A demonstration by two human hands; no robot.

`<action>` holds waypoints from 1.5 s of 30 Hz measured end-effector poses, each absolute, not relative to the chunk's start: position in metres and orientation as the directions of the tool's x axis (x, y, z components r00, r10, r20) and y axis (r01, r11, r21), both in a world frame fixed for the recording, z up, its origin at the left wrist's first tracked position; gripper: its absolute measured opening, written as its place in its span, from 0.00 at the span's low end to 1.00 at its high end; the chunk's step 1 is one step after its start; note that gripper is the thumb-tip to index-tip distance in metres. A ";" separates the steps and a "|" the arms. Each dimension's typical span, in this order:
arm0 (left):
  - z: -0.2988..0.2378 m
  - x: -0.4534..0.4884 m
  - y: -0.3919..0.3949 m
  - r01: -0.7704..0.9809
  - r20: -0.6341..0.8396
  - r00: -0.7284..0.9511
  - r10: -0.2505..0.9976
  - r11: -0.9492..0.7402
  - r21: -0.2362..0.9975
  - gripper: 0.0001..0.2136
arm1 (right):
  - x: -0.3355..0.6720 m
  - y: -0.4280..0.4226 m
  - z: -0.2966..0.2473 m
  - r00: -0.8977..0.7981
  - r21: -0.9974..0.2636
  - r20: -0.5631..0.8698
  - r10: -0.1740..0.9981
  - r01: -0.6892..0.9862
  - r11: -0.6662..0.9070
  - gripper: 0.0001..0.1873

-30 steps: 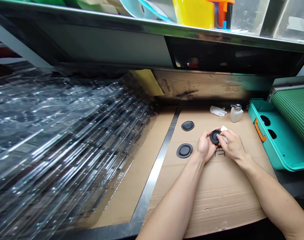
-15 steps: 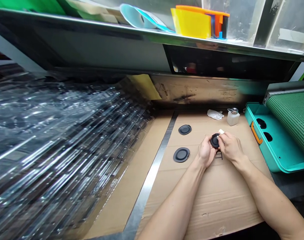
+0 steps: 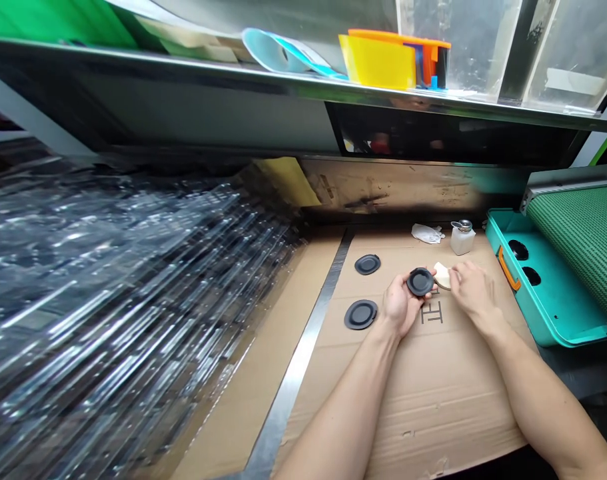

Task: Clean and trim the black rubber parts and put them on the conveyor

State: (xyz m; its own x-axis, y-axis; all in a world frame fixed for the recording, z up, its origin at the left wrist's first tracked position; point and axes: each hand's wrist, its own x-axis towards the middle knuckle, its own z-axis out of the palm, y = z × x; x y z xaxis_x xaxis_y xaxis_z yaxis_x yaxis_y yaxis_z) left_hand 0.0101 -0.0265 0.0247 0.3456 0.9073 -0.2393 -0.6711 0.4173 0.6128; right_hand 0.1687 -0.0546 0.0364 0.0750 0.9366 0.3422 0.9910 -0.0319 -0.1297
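My left hand (image 3: 399,304) grips a black round disc (image 3: 420,281) by its edge, holding it just above the cardboard sheet (image 3: 433,400). My right hand (image 3: 470,289) is closed on a small white cloth pad (image 3: 442,275) right beside the disc, to its right. Two more black discs lie flat on the cardboard to the left, one nearer the back (image 3: 368,264) and one nearer me (image 3: 360,314).
A big stack of clear plastic trays (image 3: 108,313) fills the left. A small white dispenser bottle (image 3: 462,237) and crumpled tissue (image 3: 427,233) sit at the back. A teal bin (image 3: 543,293) with black discs and a green conveyor belt (image 3: 583,240) stand on the right. A metal shelf (image 3: 283,80) overhangs.
My right hand with the pad has drawn off the disc to its right. The left hand has tilted the disc flatter and shifted slightly left. The view has drifted a little.
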 end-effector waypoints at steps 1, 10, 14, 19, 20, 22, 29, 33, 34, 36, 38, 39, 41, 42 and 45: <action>0.026 0.007 -0.025 -0.676 -0.242 0.340 0.909 0.415 0.609 0.14 | 0.174 -0.054 0.037 0.122 -0.104 0.330 0.936 0.990 -0.093 0.17; 0.027 -0.005 -0.018 -0.702 -0.280 0.303 0.911 0.412 0.581 0.15 | 0.156 -0.043 0.014 -0.109 -0.066 0.273 0.956 0.989 0.132 0.16; 0.022 -0.004 -0.015 -0.756 -0.268 0.291 0.918 0.393 0.524 0.14 | 0.150 -0.043 0.009 -0.019 -0.328 0.424 0.905 0.929 0.173 0.18; 0.017 0.004 -0.016 -0.770 -0.266 0.330 0.906 0.421 0.480 0.12 | 0.122 -0.057 0.011 -0.167 -0.402 0.518 0.839 0.818 0.411 0.16; 0.017 0.004 -0.017 -0.761 -0.268 0.339 0.902 0.431 0.485 0.13 | 0.118 -0.058 0.012 -0.212 -0.374 0.501 0.839 0.821 0.431 0.16; 0.017 0.004 -0.018 -0.755 -0.268 0.331 0.905 0.424 0.499 0.13 | 0.114 -0.057 0.014 -0.202 -0.322 0.465 0.862 0.868 0.378 0.17; 0.020 0.001 -0.017 -0.733 -0.280 0.328 0.903 0.429 0.527 0.15 | 0.119 -0.057 0.016 -0.201 -0.213 0.416 0.887 0.927 0.310 0.19; 0.018 0.004 -0.019 -0.736 -0.276 0.296 0.914 0.403 0.544 0.14 | 0.114 -0.060 0.015 -0.114 -0.223 0.409 0.906 0.950 0.220 0.18; 0.018 0.004 -0.019 -0.729 -0.289 0.307 0.907 0.420 0.541 0.14 | 0.113 -0.061 0.014 -0.143 -0.216 0.415 0.899 0.944 0.250 0.19; 0.017 0.003 -0.018 -0.713 -0.311 0.333 0.890 0.453 0.535 0.14 | 0.113 -0.060 0.012 -0.228 -0.195 0.423 0.877 0.923 0.333 0.19; 0.016 0.001 -0.017 -0.717 -0.311 0.321 0.895 0.444 0.537 0.15 | 0.119 -0.057 0.011 -0.217 -0.190 0.411 0.885 0.929 0.316 0.19; 0.016 -0.001 -0.016 -0.725 -0.307 0.299 0.904 0.424 0.543 0.15 | 0.124 -0.054 0.011 -0.177 -0.193 0.402 0.899 0.943 0.272 0.19; 0.017 -0.005 -0.013 -0.737 -0.309 0.262 0.914 0.396 0.548 0.16 | 0.136 -0.049 0.010 -0.095 -0.196 0.388 0.917 0.964 0.182 0.19; 0.018 -0.007 -0.012 -0.741 -0.315 0.268 0.910 0.404 0.537 0.16 | 0.142 -0.047 0.010 -0.071 -0.197 0.383 0.921 0.968 0.157 0.18; 0.023 -0.011 -0.012 -0.759 -0.336 0.322 0.885 0.454 0.467 0.16 | 0.152 -0.046 0.007 -0.065 -0.205 0.348 0.935 0.968 0.143 0.16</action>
State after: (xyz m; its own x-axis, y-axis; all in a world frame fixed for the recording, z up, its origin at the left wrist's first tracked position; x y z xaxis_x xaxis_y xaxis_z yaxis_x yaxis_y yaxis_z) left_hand -0.0112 -0.0117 0.0232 0.3225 0.8848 -0.3364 -0.7588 0.4541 0.4670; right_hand 0.1520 -0.0463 0.0074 -0.0652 0.9354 0.3477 0.9683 0.1435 -0.2045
